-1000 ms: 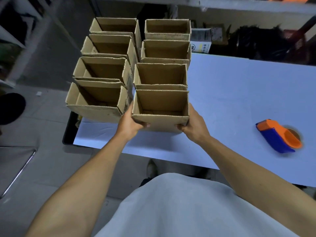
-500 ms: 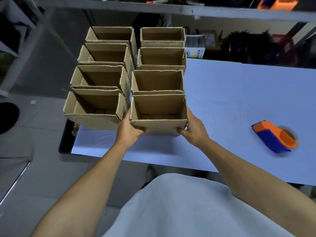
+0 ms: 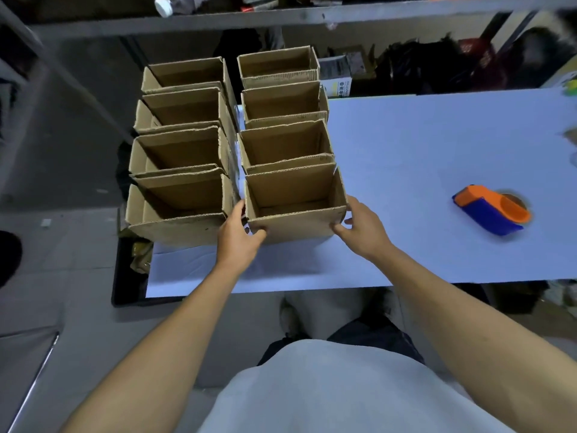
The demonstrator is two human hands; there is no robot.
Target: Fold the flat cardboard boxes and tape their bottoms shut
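The person's left hand (image 3: pixel 239 237) and right hand (image 3: pixel 362 228) grip the near corners of the front box (image 3: pixel 295 210), which stands open-topped near the table's (image 3: pixel 406 145) left end, close to its near edge, touching the box behind it in the right-hand row.

The left row (image 3: pixel 181 157) hangs partly past the table's left edge. A sideways nudge from the left hand or the front box could likely tip the nearest of those off. Pushing too hard might also crumple the thin walls or skew the row behind.

Compared with a second ago, the grip is the same and the box sits snug against its row. The tape dispenser (image 3: pixel 490 210) lies well apart toward the right end, as before.
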